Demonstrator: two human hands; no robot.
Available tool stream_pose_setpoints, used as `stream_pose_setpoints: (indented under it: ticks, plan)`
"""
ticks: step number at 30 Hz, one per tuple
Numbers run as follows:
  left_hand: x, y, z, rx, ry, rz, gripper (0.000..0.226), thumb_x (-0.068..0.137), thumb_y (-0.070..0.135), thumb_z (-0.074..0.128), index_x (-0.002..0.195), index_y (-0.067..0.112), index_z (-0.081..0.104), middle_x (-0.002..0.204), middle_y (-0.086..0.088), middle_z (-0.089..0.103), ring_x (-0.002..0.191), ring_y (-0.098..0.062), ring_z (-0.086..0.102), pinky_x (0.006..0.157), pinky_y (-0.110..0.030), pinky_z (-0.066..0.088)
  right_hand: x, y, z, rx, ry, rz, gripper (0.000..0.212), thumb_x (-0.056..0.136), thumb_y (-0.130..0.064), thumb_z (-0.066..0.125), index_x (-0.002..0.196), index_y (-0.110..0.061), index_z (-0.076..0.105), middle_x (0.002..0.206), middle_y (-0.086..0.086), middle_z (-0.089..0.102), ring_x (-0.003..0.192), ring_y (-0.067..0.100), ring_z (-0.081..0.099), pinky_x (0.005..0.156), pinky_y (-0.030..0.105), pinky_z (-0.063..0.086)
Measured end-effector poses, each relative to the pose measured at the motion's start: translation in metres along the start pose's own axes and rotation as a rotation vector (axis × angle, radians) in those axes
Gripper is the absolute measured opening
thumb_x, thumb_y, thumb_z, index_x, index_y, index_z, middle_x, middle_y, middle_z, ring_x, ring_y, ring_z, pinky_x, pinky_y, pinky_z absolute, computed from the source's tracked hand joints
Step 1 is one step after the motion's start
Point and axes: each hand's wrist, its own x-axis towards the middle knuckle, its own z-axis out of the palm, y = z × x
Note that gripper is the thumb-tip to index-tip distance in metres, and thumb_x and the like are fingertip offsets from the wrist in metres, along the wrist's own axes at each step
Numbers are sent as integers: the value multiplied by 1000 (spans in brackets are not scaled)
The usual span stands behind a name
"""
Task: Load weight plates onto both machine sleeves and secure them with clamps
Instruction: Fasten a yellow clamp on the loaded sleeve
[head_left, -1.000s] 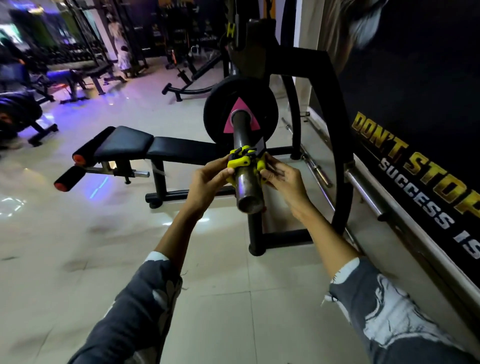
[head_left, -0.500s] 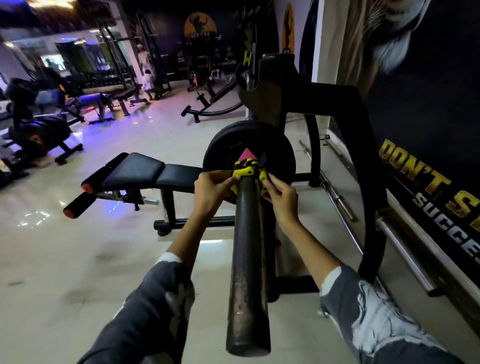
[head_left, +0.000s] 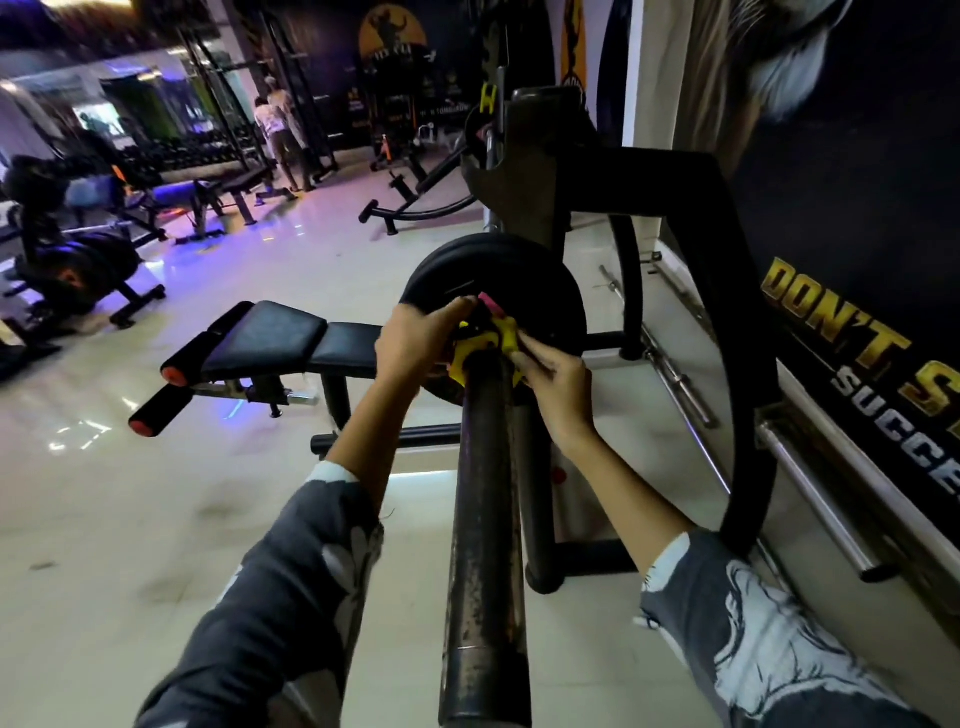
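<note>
A dark steel sleeve (head_left: 485, 545) runs from the bottom middle up to a black weight plate (head_left: 540, 291) that has a pink marking at its hub. A yellow and black clamp (head_left: 491, 340) sits around the sleeve right against the plate. My left hand (head_left: 415, 338) grips the clamp's left side, its fingers reaching onto the plate face. On the clamp's right side, my right hand (head_left: 558, 389) pinches it with the fingertips. The hub itself is hidden behind the clamp and my fingers.
The machine's black frame (head_left: 727, 312) arches on the right beside a wall banner (head_left: 857, 364). Bars lie along the wall base (head_left: 675, 374). A black bench (head_left: 275, 338) with red-tipped rollers stands to the left. Other machines and two people (head_left: 280, 130) are far back.
The clamp has slid along the sleeve from near its outer end up against the plate. Both hands stayed on it, and the view came closer along the sleeve.
</note>
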Motion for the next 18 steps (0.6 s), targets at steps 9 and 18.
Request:
stream_pose_setpoints:
  ticks: [9, 18]
  plan:
    - [1, -30, 1, -501, -364, -267, 56, 79, 50, 64, 118, 10, 59, 105, -19, 68, 92, -27, 68, 67, -32, 54, 71, -44, -24, -761, -306, -254, 110, 64, -30, 82, 148, -15, 12, 158, 3, 12, 145, 21, 14, 117, 38, 16]
    - [11, -41, 6, -574, -310, -340, 40, 81, 39, 67, 99, 4, 60, 78, -8, 60, 77, -19, 64, 63, -30, 53, 75, -31, -25, -697, -278, -347, 108, 62, -27, 84, 147, -13, 19, 157, 6, 18, 144, 21, 17, 114, 30, 18]
